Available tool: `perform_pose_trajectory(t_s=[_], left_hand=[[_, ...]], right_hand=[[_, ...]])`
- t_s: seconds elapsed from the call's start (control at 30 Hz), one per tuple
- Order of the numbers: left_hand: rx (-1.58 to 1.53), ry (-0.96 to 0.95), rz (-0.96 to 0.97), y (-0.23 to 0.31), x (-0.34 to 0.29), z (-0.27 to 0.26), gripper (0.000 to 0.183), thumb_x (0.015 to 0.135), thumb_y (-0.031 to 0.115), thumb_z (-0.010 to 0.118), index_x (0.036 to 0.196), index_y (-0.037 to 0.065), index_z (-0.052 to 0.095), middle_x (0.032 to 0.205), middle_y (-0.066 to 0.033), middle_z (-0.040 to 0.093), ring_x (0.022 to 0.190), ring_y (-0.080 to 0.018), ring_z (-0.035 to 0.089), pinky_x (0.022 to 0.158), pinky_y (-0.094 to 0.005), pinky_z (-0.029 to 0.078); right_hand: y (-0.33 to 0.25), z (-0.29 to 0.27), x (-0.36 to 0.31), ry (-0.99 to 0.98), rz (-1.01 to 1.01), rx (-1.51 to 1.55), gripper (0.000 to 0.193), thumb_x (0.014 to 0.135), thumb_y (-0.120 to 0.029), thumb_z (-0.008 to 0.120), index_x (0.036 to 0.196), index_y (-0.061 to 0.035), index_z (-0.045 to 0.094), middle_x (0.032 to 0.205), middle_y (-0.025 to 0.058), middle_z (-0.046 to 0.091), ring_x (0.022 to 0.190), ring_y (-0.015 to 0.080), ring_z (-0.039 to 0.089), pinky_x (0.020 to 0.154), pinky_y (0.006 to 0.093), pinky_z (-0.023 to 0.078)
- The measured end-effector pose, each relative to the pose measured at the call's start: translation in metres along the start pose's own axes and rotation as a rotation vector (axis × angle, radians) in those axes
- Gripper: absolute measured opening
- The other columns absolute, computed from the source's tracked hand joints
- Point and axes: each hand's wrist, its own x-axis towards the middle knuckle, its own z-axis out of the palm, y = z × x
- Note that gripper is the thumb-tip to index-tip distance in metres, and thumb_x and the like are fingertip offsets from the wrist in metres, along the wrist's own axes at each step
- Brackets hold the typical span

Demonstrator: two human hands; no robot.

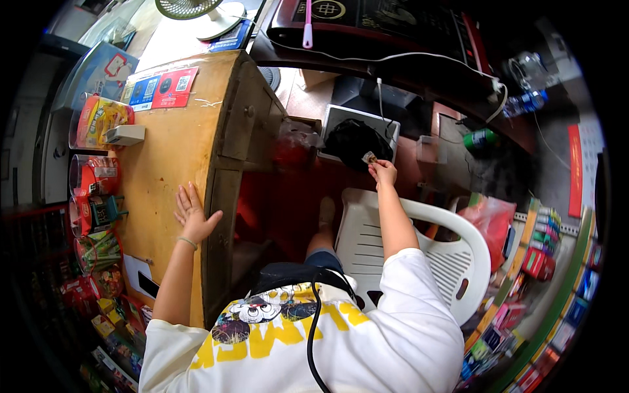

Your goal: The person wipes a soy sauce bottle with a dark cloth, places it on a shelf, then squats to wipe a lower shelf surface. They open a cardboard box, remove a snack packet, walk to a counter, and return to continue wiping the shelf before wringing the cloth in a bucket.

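My left hand lies with fingers spread on the yellowish wooden desk, near its right edge, holding nothing. Stretched out ahead, my right hand pinches a small crumpled greyish-brown scrap between thumb and fingers; its exact kind is too small to make out. Just beyond the scrap, a black plastic bag sits bunched in a pale rectangular container low under the dark red table.
A white plastic chair stands under my right arm. Clear tubs of packets line the desk's left edge, near payment-code cards. The dark table spans the far side, with a trailing white cable. Stocked shelves rise at right.
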Motion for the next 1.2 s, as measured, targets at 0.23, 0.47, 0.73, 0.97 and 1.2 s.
perform_pose_trajectory(t_s=[0.23,0.47,0.73,0.97,1.2], left_hand=[[-0.076,-0.02,0.064,0.001,0.002,0.0,0.103,0.074,0.035,0.067,0.144,0.014,-0.006,0.148,-0.0147,-0.014,0.136,-0.0336,-0.015,0.101,-0.0587,-0.004],[-0.068,-0.055,0.034,0.012,0.014,-0.011,0.1,0.074,0.032,0.065,0.143,0.01,-0.003,0.149,-0.0142,-0.012,0.137,-0.0314,-0.014,0.104,-0.0525,-0.006],[-0.056,-0.11,-0.002,0.013,0.018,-0.014,0.098,0.076,0.035,0.064,0.143,0.007,-0.002,0.148,-0.0158,-0.012,0.137,-0.0312,-0.014,0.105,-0.05,-0.007],[-0.052,-0.118,-0.015,0.014,0.019,-0.015,0.097,0.078,0.037,0.062,0.143,0.005,-0.002,0.148,-0.016,-0.011,0.137,-0.0298,-0.013,0.106,-0.0482,-0.007],[-0.085,-0.087,-0.01,0.014,0.019,-0.013,0.097,0.076,0.036,0.063,0.143,0.006,0.001,0.148,-0.0172,-0.011,0.137,-0.0309,-0.014,0.105,-0.0501,-0.007]], right_hand=[[0.027,0.04,0.11,0.014,0.11,-0.125,0.017,0.076,0.006,0.062,0.093,0.0025,0.057,0.087,0.0112,0.061,0.074,0.0205,0.062,0.064,0.0275,0.055],[0.036,0.068,0.16,0.11,0.198,-0.254,0.022,0.074,0.009,0.061,0.095,0.0035,0.059,0.087,0.0124,0.062,0.074,0.0206,0.063,0.059,0.0238,0.055],[0.042,0.079,0.192,0.144,0.185,-0.307,0.013,0.077,0.003,0.063,0.09,0.003,0.059,0.084,0.0135,0.063,0.071,0.0193,0.064,0.057,0.0235,0.055],[0.056,0.063,0.219,0.134,0.182,-0.259,0.01,0.077,-0.002,0.065,0.085,0.0007,0.06,0.079,0.0088,0.064,0.066,0.0159,0.063,0.053,0.0217,0.053],[0.052,0.062,0.23,0.153,0.181,-0.231,0.011,0.076,-0.007,0.069,0.081,-0.0022,0.06,0.074,0.0066,0.062,0.061,0.0143,0.06,0.051,0.0213,0.051]])
